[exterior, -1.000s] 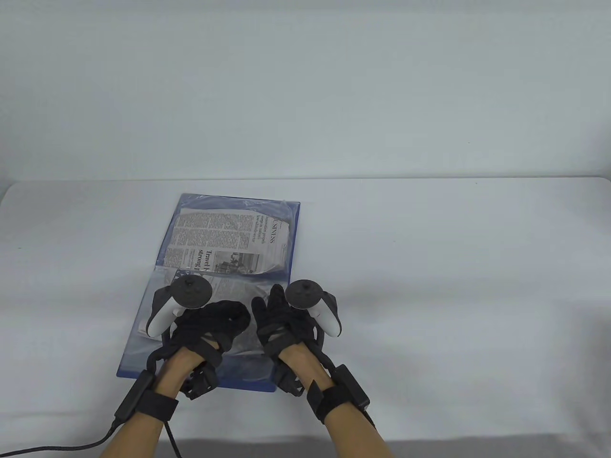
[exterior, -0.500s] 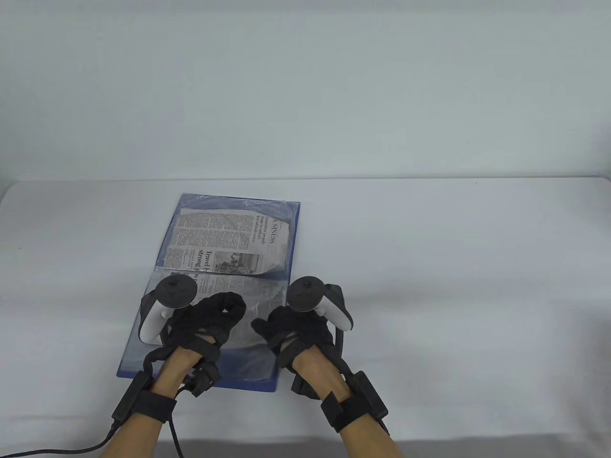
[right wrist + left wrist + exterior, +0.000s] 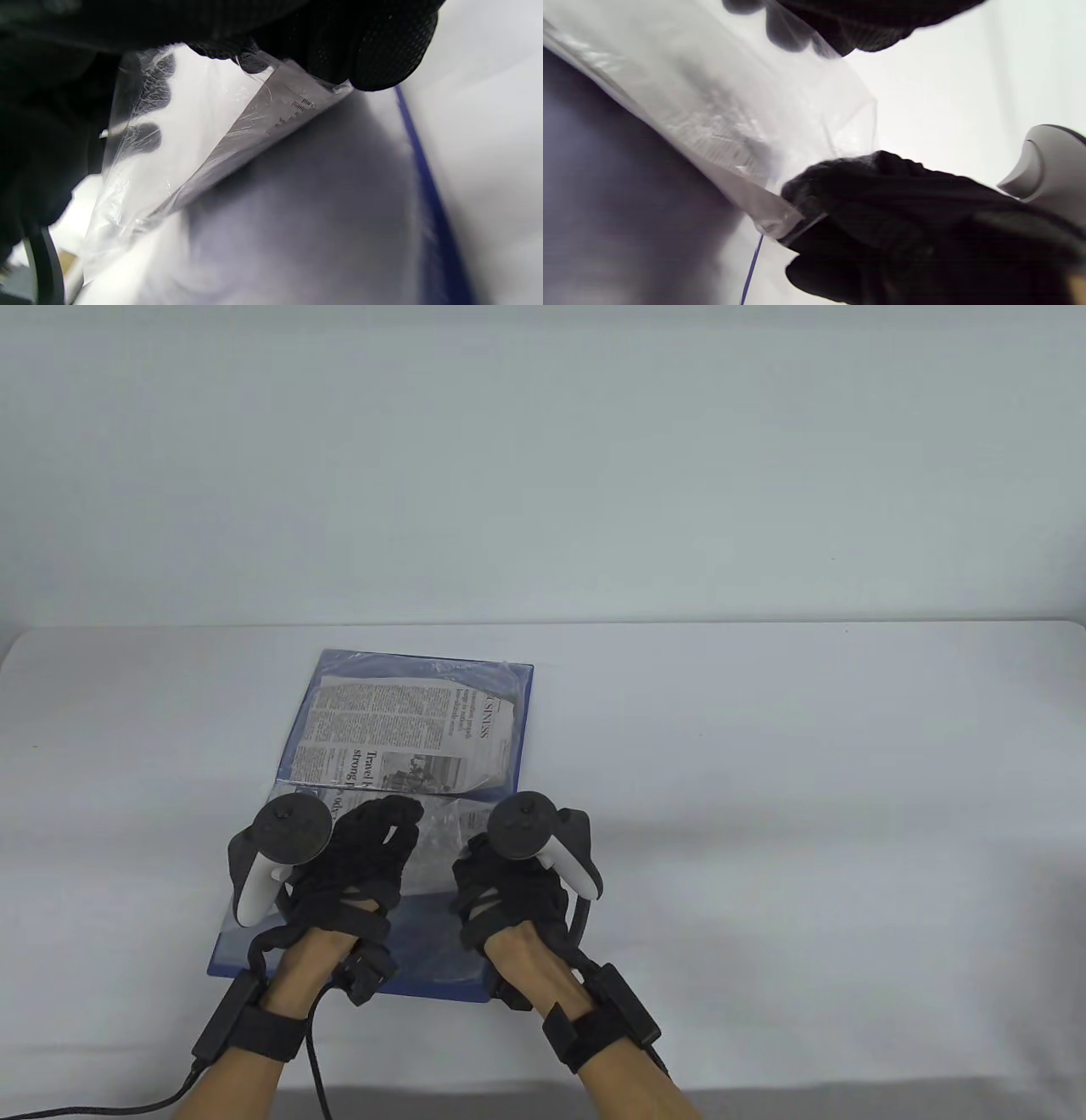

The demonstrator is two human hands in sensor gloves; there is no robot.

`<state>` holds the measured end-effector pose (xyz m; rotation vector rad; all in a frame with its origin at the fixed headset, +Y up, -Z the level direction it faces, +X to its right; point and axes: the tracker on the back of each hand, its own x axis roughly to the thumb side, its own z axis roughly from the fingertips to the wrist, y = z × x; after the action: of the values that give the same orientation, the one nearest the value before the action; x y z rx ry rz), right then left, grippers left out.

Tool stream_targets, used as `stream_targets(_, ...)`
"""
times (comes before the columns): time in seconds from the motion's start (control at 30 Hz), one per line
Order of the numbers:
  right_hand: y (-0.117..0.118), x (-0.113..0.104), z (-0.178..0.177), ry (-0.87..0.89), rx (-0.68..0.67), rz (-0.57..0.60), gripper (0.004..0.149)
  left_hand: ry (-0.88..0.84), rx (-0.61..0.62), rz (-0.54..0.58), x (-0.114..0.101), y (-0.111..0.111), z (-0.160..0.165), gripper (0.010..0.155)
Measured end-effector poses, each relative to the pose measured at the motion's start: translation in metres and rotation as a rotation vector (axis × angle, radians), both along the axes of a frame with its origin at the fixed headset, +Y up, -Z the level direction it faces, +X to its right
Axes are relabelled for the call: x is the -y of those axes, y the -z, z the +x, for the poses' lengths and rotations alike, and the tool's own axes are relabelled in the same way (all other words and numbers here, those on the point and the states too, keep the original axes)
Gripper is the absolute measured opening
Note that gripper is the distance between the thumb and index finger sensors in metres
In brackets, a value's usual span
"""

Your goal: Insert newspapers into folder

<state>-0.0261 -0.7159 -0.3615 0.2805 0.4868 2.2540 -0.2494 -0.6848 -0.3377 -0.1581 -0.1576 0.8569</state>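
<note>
A blue folder [image 3: 519,712] lies open on the white table. Its far half holds a folded newspaper [image 3: 399,734] under clear film. Over the near half, a clear sleeve [image 3: 441,831] with a second newspaper in it is lifted off the folder. My left hand [image 3: 373,848] grips the sleeve's film from above, its fingers [image 3: 840,25] on the film [image 3: 734,106]. My right hand [image 3: 501,891] pinches the near right corner, fingertips [image 3: 373,51] closed on the printed newspaper edge [image 3: 280,114] and the sleeve [image 3: 182,127]. The folder's dark inside [image 3: 318,212] lies below.
The white table [image 3: 806,780] stretches to the right and behind the folder. A black cable [image 3: 85,1107] runs from my left wrist off the bottom left. The folder's blue right edge [image 3: 428,190] runs close beside my right fingertips.
Both hands have moved forward and a little left over the folder's near half. My right hand has gone from lying flat to curling on the sleeve corner, and the sleeve has risen.
</note>
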Motion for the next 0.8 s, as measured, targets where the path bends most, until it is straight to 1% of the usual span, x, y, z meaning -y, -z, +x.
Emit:
stream_targets(0.07, 0.006, -0.009, 0.007, 0.055, 0.026, 0.014, 0.034, 0.028, -0.005, 0.091, -0.015, -0.007, 0.002, 0.057)
stream_targets(0.13, 0.014, -0.017, 0.012, 0.120, 0.061, 0.022, 0.034, -0.007, -0.011, 0.152, -0.025, -0.013, 0.002, 0.056)
stream_targets(0.23, 0.030, -0.028, 0.019, 0.190, 0.155, -0.003, 0.034, -0.015, -0.103, 0.231, -0.035, -0.022, -0.003, 0.055)
stream_targets(0.37, 0.059, -0.040, 0.025, 0.206, 0.254, -0.042, 0.034, -0.037, -0.175, 0.254, -0.043, -0.025, -0.014, 0.055)
stream_targets(0.43, 0.075, -0.046, 0.026, 0.233, 0.292, -0.051, 0.034, -0.048, -0.202, 0.222, -0.042, -0.024, -0.020, 0.055)
stream_targets(0.5, 0.091, -0.050, 0.028, 0.240, 0.330, -0.050, 0.034, -0.062, -0.231, 0.166, -0.037, -0.020, -0.027, 0.055)
stream_targets(0.53, 0.101, -0.050, 0.029, 0.239, 0.353, -0.058, 0.035, -0.072, -0.248, 0.115, -0.033, -0.017, -0.032, 0.056)
stream_targets(0.63, 0.124, -0.043, 0.030, 0.234, 0.426, -0.106, 0.035, -0.122, -0.311, -0.012, -0.018, -0.009, -0.046, 0.056)
stream_targets(0.67, 0.127, -0.041, 0.030, 0.240, 0.434, -0.118, 0.035, -0.134, -0.322, -0.043, -0.015, -0.007, -0.050, 0.056)
stream_targets(0.73, 0.143, -0.028, 0.030, 0.341, 0.426, -0.184, 0.044, -0.145, -0.358, -0.146, -0.005, -0.001, -0.061, 0.057)
stream_targets(0.8, 0.147, -0.022, 0.030, 0.387, 0.423, -0.204, 0.055, -0.148, -0.384, -0.213, 0.003, 0.003, -0.070, 0.058)
